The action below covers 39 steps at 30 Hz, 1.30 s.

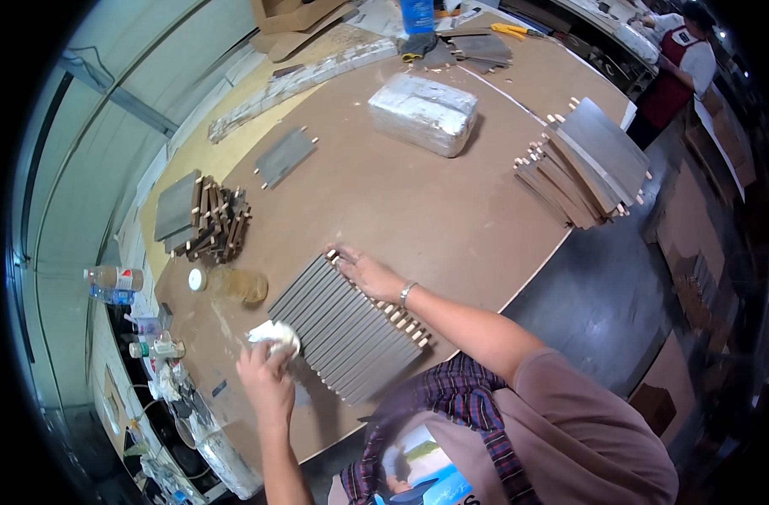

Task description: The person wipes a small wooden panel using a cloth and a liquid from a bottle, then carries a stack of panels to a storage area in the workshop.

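Note:
In front of me a row of thin grey slats (342,328) lies side by side, with pale dowel pegs (401,318) sticking out along the right side. My right hand (372,276) rests on the far right part of this row, fingers stretched toward the far corner and touching it. At the left edge of the slats, a crumpled white cloth (275,335) is pinched in the fingers of my left hand (267,379). Just beyond that cloth is a clear bottle of amber liquid (241,284) with a white cap (198,279).
Stacks of pegged grey boards stand at the left (177,210) and right (599,151). A single pegged board (286,156) and a wrapped silvery block (424,114) lie farther back on the brown-covered table (384,198). A person in a red apron (675,63) stands far right.

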Tool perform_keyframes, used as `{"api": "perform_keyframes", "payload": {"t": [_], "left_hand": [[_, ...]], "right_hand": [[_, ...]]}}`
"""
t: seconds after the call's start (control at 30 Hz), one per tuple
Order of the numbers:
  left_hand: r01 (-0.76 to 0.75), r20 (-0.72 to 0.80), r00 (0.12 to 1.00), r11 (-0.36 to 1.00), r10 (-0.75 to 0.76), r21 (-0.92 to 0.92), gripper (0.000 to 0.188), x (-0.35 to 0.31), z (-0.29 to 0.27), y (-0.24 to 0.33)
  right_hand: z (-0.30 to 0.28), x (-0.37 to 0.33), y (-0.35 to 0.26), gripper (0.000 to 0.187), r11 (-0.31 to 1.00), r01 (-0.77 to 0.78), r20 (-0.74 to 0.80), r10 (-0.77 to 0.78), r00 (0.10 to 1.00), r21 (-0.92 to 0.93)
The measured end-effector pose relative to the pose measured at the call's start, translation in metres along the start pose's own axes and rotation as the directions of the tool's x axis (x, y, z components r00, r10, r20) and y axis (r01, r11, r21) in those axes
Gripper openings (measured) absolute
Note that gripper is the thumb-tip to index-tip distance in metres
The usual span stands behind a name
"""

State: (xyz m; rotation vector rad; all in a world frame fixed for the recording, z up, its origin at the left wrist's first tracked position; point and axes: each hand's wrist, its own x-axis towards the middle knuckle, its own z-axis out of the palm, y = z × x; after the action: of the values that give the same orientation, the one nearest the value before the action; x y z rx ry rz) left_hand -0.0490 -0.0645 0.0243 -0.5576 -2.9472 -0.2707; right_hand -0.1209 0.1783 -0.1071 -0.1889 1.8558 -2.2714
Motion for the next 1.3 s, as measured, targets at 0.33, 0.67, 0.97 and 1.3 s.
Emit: {"api": "perform_keyframes", "payload": {"t": [0.33,0.67,0.97,1.3], "left_hand": [[-0.206,-0.14,0.975,0.941,0.173,-0.267,0.041,-0.009,0.052,-0.014],[0.358,-0.128,0.927,0.934,-0.353,0.018,0.05,-0.059,0.055,-0.064],[0.17,0.295,0.85,-0.303,-0.436,-0.938,0.079,-0.043,0.089,0.02],[0.119,0.234,0.789,-0.232,-0.568,-0.965,0.065,-0.027,0.092,-0.012]], "right_hand": [[-0.003,0.005,0.018,0.041,0.996,0.088,-0.011,-0.088,0.996,-0.002],[-0.01,-0.01,0.0,0.069,0.99,-0.083,0.076,0.092,0.993,-0.116],[-0.003,-0.02,-0.001,0.072,0.974,-0.001,0.118,0.028,0.993,-0.226],[-0.002,-0.01,-0.003,0.074,0.998,-0.014,0.068,0.018,0.998,-0.063]]}}
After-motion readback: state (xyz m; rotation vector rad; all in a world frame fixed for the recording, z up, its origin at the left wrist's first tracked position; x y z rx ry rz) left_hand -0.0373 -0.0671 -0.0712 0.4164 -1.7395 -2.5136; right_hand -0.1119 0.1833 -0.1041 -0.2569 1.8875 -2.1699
